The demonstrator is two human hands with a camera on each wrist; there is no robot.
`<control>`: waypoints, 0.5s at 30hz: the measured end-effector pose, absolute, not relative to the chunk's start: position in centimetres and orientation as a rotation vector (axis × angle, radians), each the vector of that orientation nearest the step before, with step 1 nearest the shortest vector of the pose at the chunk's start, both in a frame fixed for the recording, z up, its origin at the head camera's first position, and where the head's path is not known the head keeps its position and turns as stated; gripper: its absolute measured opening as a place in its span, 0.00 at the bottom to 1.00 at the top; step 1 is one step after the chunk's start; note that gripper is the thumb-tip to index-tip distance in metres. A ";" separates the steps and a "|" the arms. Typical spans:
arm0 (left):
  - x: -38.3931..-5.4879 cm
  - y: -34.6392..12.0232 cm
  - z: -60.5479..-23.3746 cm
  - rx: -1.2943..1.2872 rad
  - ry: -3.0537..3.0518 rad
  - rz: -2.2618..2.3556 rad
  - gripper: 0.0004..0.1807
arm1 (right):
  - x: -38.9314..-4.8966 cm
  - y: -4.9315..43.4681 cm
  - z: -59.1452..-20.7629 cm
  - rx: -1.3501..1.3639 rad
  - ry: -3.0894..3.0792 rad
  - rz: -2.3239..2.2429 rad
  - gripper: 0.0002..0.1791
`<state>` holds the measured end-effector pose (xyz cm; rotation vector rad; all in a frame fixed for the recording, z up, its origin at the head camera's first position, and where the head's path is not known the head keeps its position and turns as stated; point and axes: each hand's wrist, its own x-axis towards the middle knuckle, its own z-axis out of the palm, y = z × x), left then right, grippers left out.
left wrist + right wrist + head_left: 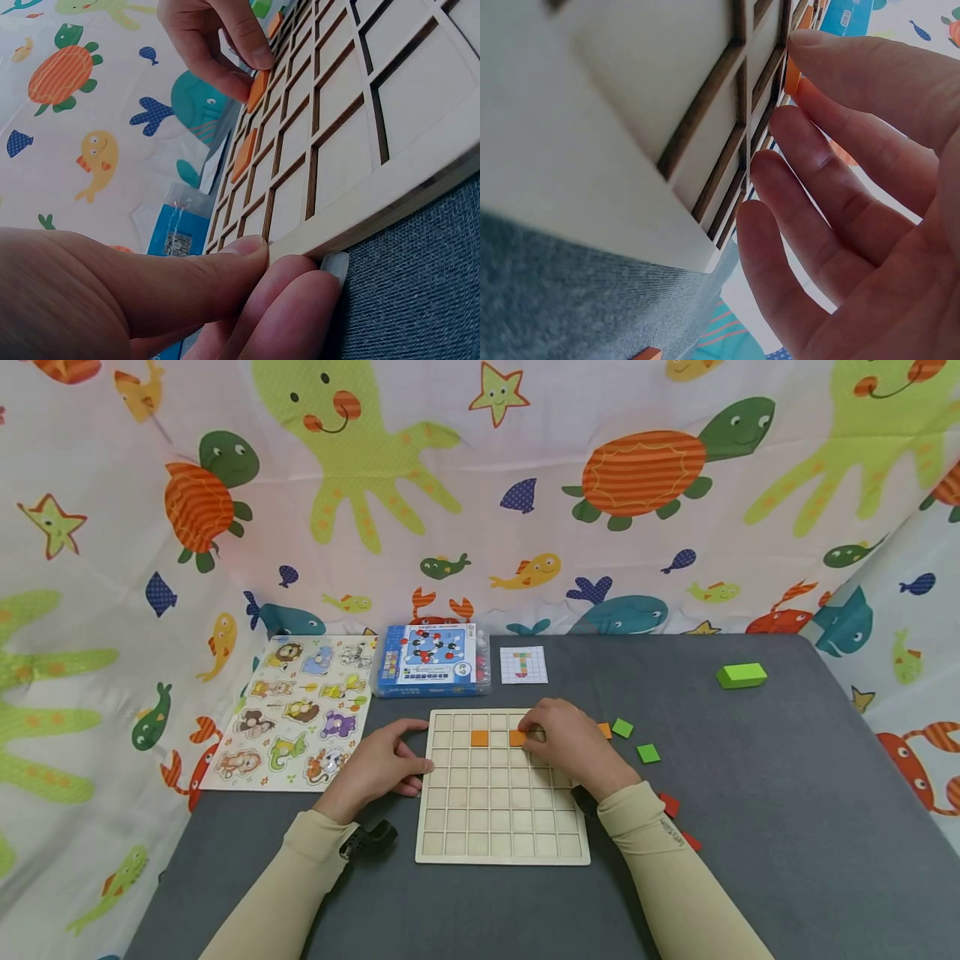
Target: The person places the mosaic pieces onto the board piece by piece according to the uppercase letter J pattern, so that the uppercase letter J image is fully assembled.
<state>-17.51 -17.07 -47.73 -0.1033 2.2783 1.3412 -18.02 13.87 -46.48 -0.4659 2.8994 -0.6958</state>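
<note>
A wooden grid board lies on the table in the head view. My left hand pinches its left edge, with thumb and curled fingers at the rim in the left wrist view. One orange square tile sits in a cell of the second row. Farther right along that row, my right hand pinches another orange tile between thumb and index finger, low over the board. The other fingers of that hand spread over the grid in the right wrist view, where the pinched tile shows edge-on.
Right of the board lie green tiles, an orange tile and red tiles, partly behind the right arm. Behind the board are a pattern card and a blue boxed set. An animal puzzle sheet lies left, a green block back right.
</note>
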 end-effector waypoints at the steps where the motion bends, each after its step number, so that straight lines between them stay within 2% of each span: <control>1: -17.5 -17.1 -47.8 -0.104 2.277 1.342 0.39 | -18.0 13.9 -46.5 -0.467 2.900 -0.695 0.12; 15: -17.6 -17.1 -47.6 -0.101 2.287 1.332 0.39 | -18.0 13.8 -46.7 -0.471 2.913 -0.689 0.11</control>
